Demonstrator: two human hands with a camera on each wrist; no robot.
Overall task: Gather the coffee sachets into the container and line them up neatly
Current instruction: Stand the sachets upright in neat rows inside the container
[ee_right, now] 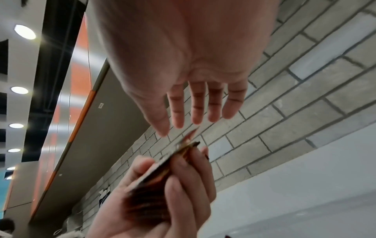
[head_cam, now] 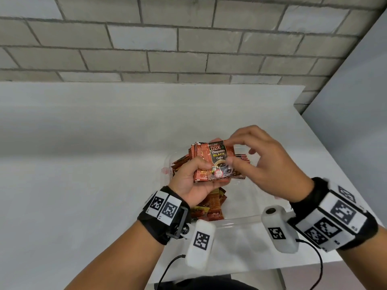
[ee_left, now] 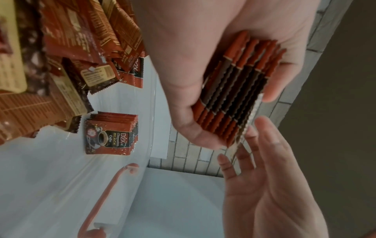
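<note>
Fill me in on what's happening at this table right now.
A person is sorting coffee sachets. The left hand grips a stack of sachets above a clear plastic container. The right hand is at the front sachet, fingers spread; whether it pinches it is unclear. One neat small stack already stands in the container, beside a loose jumble of sachets not yet lined up.
</note>
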